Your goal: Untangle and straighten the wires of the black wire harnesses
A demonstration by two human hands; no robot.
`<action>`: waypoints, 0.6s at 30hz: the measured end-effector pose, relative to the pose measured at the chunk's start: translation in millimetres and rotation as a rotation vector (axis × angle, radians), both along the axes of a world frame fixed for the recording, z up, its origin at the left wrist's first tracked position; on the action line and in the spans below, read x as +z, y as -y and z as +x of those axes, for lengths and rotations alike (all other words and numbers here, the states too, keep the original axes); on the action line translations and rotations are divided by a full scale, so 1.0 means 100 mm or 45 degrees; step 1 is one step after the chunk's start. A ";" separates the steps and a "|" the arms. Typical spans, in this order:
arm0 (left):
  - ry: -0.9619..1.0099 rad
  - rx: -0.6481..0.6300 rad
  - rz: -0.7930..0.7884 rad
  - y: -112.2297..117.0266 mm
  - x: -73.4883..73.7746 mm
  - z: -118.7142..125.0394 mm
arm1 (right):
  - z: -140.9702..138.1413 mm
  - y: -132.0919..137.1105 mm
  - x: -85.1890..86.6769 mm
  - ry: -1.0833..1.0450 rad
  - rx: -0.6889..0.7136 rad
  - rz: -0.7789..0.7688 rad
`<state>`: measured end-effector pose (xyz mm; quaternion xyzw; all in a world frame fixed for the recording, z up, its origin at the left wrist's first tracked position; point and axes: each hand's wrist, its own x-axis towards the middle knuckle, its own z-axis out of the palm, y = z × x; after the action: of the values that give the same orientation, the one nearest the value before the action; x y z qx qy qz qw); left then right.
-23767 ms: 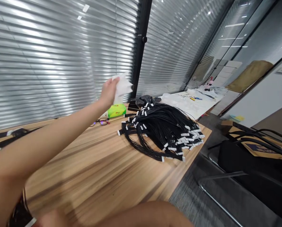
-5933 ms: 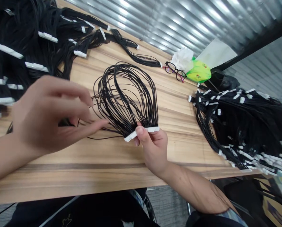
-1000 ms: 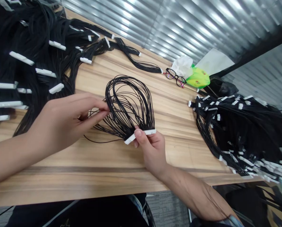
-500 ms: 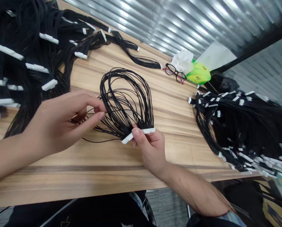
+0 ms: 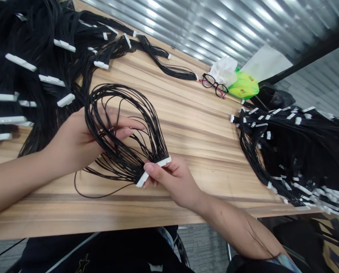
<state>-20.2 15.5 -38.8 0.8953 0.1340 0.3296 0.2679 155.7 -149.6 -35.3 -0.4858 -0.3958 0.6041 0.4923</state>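
A wire harness of looped black wires (image 5: 155, 129) runs into a long white connector (image 5: 142, 179). My right hand (image 5: 172, 178) pinches this connector between thumb and fingers, with the wires rising away from it. Behind the left side of the loops is my left hand (image 5: 75, 140), partly covered by the wires. Its fingertips show through the loops, stretched out and slightly apart, with no wire visibly gripped. One loose wire (image 5: 92, 197) curves out low on the left, close above the table.
Piled harnesses (image 5: 41, 22) with white connectors lie at the left, and another heap (image 5: 300, 148) at the right. Along the back of the wooden table (image 5: 198, 125) are a single harness (image 5: 172, 72), glasses (image 5: 215, 85), crumpled tissue (image 5: 223, 71) and a green packet (image 5: 245, 85). Behind stands a corrugated metal wall (image 5: 203, 26).
My right hand has brought the connector left and slightly down. My left hand's fingers have loosened from a pinch at the wires and now reach through behind the loops.
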 end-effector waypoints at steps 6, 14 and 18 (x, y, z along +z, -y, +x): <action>0.040 -0.240 0.201 -0.06 -0.05 0.08 | -0.01 -0.02 0.03 -0.129 0.140 -0.116; 0.032 -0.335 0.175 -0.01 -0.07 0.07 | 0.00 0.01 0.04 -0.176 0.200 -0.199; 0.036 -0.377 0.195 0.00 -0.12 0.10 | -0.01 0.02 0.04 -0.212 0.202 -0.281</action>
<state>-9.9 15.0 -51.1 0.9184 -0.0286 0.3083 0.2463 154.8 -151.6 -31.4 -0.4526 -0.3219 0.7191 0.4177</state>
